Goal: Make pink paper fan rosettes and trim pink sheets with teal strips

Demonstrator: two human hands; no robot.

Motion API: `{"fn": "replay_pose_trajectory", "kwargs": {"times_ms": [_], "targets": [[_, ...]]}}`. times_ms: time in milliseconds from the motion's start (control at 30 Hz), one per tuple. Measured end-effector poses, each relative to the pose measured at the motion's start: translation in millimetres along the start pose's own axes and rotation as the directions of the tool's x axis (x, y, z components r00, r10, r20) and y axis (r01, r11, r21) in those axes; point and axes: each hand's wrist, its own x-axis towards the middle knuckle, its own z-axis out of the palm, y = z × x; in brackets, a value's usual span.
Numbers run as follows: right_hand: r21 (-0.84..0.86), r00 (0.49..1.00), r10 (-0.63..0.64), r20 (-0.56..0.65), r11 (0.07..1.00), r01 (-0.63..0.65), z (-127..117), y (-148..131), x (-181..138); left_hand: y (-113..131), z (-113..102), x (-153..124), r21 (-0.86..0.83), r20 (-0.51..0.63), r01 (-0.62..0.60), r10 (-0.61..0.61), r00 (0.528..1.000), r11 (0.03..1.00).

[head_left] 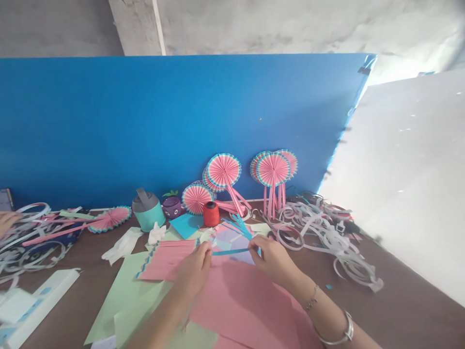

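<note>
A narrow blue paper strip (230, 252) is stretched level between my two hands. My left hand (196, 266) pinches its left end, close beside a pleated pink paper sheet (167, 259) with blue edges. The other end is pinched by my right hand (271, 257), which wears a bracelet and a bangle at the wrist. More blue strips (238, 225) lie in a loose bunch just behind my right hand. Below the hands are pink paper sheets (247, 300) and light green sheets (134, 286).
Finished pink folding fans (274, 168) lean against the blue partition (181, 121). A red spool (211, 214), a purple cup (172, 207) and a teal container (148, 213) stand behind the paper. Tangled white strips (312, 225) lie right. Another person's hand (7, 220) shows far left.
</note>
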Motion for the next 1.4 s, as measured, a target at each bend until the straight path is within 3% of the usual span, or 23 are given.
{"fn": "replay_pose_trajectory", "kwargs": {"times_ms": [167, 267, 333, 400, 467, 600, 733, 833, 933, 1067, 1233, 1400], "targets": [[0.112, 0.997, 0.033, 0.070, 0.993, -0.041, 7, 14, 4, 1, 0, 1, -0.017, -0.021, 0.045, -0.045, 0.999, 0.999], [0.193, 0.973, 0.125, 0.193, 0.968, -0.162, 5, 15, 3, 4, 0, -1, -0.005, -0.019, 0.059, -0.059, 0.998, 0.998], [0.240, 0.901, 0.216, 0.376, 0.917, -0.320, 0, 11, 0, 6, 0, -3, 0.028, -0.028, 0.061, -0.060, 0.998, 0.998], [0.228, 0.791, 0.268, 0.550, 0.863, -0.451, -5, 5, -3, 7, 1, -4, 0.056, -0.034, 0.061, -0.059, 0.998, 0.997], [0.164, 0.746, 0.308, 0.590, 0.859, -0.484, -8, 1, -5, 6, 4, -4, 0.073, -0.028, 0.052, -0.050, 0.998, 0.996], [0.036, 0.881, 0.297, 0.367, 0.942, -0.333, -3, 3, -2, 5, 7, -5, 0.105, -0.002, 0.025, -0.025, 1.000, 0.994], [-0.026, 0.934, 0.208, 0.291, 0.977, -0.210, -2, 6, -1, 11, 4, -8, 0.139, 0.026, 0.030, -0.034, 0.999, 0.990], [-0.050, 0.940, 0.118, 0.320, 0.993, -0.107, -12, -3, -8, 14, 2, -10, 0.203, 0.056, 0.035, -0.047, 0.997, 0.979], [-0.079, 0.895, 0.064, 0.441, 0.996, -0.032, -23, -17, -19, 15, 2, -9, 0.285, 0.095, 0.046, -0.076, 0.993, 0.958], [-0.220, 0.848, 0.117, 0.517, 0.975, -0.001, -27, -27, -27, 18, 1, -9, 0.331, 0.117, 0.045, -0.089, 0.989, 0.942], [-0.288, 0.873, 0.150, 0.464, 0.957, -0.012, -24, -20, -22, 19, 1, -12, 0.281, 0.119, 0.024, -0.060, 0.991, 0.959], [-0.050, 0.955, 0.096, 0.281, 0.995, -0.086, -23, -8, -10, 6, 2, -6, 0.046, -0.019, 0.013, -0.012, 1.000, 0.999]]}}
